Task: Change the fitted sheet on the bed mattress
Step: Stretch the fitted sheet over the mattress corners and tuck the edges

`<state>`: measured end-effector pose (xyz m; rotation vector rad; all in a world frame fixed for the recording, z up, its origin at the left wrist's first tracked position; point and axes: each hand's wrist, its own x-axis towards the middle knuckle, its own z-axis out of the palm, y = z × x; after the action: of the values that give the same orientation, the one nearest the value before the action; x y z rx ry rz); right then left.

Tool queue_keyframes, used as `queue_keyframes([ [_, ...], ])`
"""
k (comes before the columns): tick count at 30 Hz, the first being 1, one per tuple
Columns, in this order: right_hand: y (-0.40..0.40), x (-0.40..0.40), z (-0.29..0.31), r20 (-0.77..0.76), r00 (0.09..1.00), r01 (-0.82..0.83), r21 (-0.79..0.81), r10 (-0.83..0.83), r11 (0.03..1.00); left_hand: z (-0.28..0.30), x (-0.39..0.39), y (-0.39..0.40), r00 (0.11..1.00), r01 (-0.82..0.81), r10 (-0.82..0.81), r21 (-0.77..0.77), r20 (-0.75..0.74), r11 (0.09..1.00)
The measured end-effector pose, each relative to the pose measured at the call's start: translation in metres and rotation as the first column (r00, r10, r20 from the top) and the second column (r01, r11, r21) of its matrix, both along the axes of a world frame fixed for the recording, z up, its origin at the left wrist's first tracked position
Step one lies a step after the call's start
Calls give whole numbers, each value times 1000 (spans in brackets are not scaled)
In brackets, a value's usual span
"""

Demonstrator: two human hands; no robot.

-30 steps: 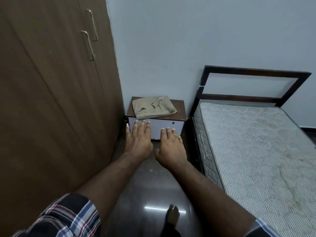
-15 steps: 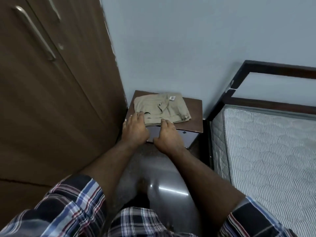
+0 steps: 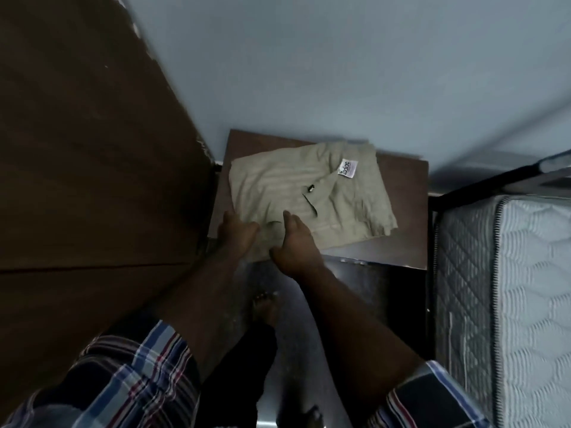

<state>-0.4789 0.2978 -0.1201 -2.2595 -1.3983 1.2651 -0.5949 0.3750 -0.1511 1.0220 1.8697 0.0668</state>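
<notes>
On bedside table (image 3: 404,193) | folded sheet (image 3: 312,193) | both hands' fingers hidden

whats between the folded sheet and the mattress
In the head view, a bare strip of the dark bedside table top lies right of the folded sheet, then the black bed frame before the mattress.

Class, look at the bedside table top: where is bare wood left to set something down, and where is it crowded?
Bare wood shows on the bedside table in a strip between the folded sheet and the mattress, plus a thin margin by the wall. The near left corner is crowded: the left hand and right hand meet the sheet there.
</notes>
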Motion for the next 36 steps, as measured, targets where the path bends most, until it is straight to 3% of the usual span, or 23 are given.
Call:
queue_keyframes([
  [5,29,13,-50,-93,996,4,-64,-10,998,-69,9,28,937,-299,317,-132,148,945],
  [7,31,19,-60,-153,987,32,-78,-43,996,-90,10,32,903,-347,389,-224,185,911],
  [10,27,30,-59,-221,972,71,-66,-84,995,-61,29,34,868,-345,418,-281,268,896],
  [12,23,41,-46,-249,962,100,-55,-111,993,-34,47,32,896,-253,316,-227,312,940],
  [15,9,67,-4,-242,953,199,38,-184,979,29,82,27,934,-79,73,3,350,997],
  [18,-16,104,55,-266,924,323,167,-273,932,112,131,12,907,125,-202,221,369,967],
  [21,-57,145,126,-384,846,481,249,-371,840,196,185,-11,788,398,-508,343,347,851],
  [25,-145,204,216,-509,702,680,272,-498,680,301,259,-64,534,659,-783,423,320,622],
  [27,-202,231,246,-493,665,733,286,-562,617,341,294,-101,429,711,-838,447,337,543],
  [32,-335,287,280,-278,685,721,396,-674,569,414,390,-215,223,799,-922,482,316,359],
  [36,-423,332,308,-195,581,730,555,-791,399,444,472,-313,101,808,-925,513,365,290],
])
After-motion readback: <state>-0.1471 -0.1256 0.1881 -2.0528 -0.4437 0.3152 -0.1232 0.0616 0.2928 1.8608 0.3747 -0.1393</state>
